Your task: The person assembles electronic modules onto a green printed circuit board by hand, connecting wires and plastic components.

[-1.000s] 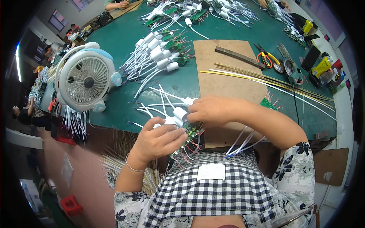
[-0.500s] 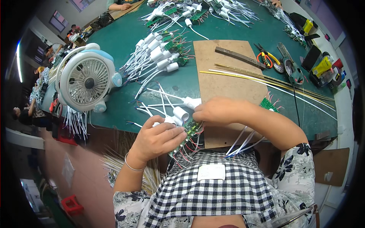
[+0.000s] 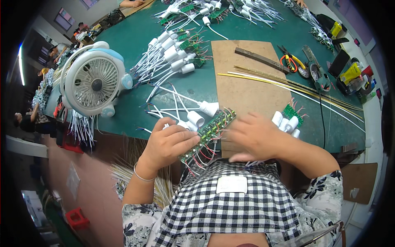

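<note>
A row of green circuit boards (image 3: 210,132) with red and white wires is held at the near edge of the green table (image 3: 135,37), just in front of the checked apron. The left hand (image 3: 169,145) is closed around the lower end of the row, fingers curled over the top and thumb hidden beneath. The row's long axis runs from about 7 o'clock, at the left hand, up toward 1 o'clock, where its free end reaches the brown board (image 3: 251,78) on the table. The right hand (image 3: 256,138) lies at 3 o'clock from the row, palm down with fingers spread and blurred; whether it grips anything cannot be told. It appears to touch or hover just beside the upper end of the row. White sockets (image 3: 284,122) on a second green piece lie just beyond the right hand at 1 o'clock. More white sockets on wires (image 3: 197,113) rest at 12 o'clock from the left hand, touching or nearly touching the row. The left hand is the nearer one to the row. The table edge runs directly under both hands. Open room is seen on the brown board at 12 o'clock. A white fan (image 3: 95,82) stands at 10 o'clock, and long thin rods (image 3: 296,88) cross at 2 o'clock, well apart from the hands.
</note>
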`<state>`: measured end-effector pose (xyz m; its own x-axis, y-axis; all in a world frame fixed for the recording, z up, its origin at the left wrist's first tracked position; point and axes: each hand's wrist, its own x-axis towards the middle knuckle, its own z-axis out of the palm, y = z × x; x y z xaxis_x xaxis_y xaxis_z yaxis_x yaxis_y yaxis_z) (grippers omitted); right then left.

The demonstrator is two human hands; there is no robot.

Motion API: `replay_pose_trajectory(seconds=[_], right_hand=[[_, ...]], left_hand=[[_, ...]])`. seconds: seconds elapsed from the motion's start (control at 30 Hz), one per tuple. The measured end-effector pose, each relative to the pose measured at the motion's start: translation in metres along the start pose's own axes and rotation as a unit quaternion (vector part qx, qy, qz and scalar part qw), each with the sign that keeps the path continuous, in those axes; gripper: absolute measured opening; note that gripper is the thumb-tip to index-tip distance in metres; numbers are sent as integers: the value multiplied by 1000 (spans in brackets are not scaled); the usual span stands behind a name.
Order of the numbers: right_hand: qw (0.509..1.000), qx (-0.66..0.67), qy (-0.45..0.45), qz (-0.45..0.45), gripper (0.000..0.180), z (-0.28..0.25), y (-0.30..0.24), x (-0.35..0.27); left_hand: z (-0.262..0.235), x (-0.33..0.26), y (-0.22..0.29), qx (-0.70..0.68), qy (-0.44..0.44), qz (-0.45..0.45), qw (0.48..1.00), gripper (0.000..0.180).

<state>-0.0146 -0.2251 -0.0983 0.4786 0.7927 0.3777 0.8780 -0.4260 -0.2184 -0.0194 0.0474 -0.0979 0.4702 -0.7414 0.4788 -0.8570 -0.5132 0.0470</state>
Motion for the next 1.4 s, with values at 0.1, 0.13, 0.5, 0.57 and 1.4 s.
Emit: replay_pose_trajectory(seconds=[0.1, 0.13, 0.5, 0.57, 1.4], right_hand=[[995, -94, 15, 9, 12, 17, -8, 21], [995, -95, 16, 9, 12, 23, -8, 23], [973, 27, -151, -175, 14, 29, -19, -24], [985, 19, -105, -135, 11, 22, -14, -24], [491, 699, -22, 520, 39, 23, -15, -15]], left_hand=[[-2, 6, 3, -12, 5, -20, 1000, 15], [-2, 7, 4, -17, 7, -26, 999, 15], [4, 0, 5, 17, 28, -66, 997, 14], [4, 0, 5, 9, 27, -68, 997, 18], [19, -7, 10, 5, 84, -94, 992, 12]])
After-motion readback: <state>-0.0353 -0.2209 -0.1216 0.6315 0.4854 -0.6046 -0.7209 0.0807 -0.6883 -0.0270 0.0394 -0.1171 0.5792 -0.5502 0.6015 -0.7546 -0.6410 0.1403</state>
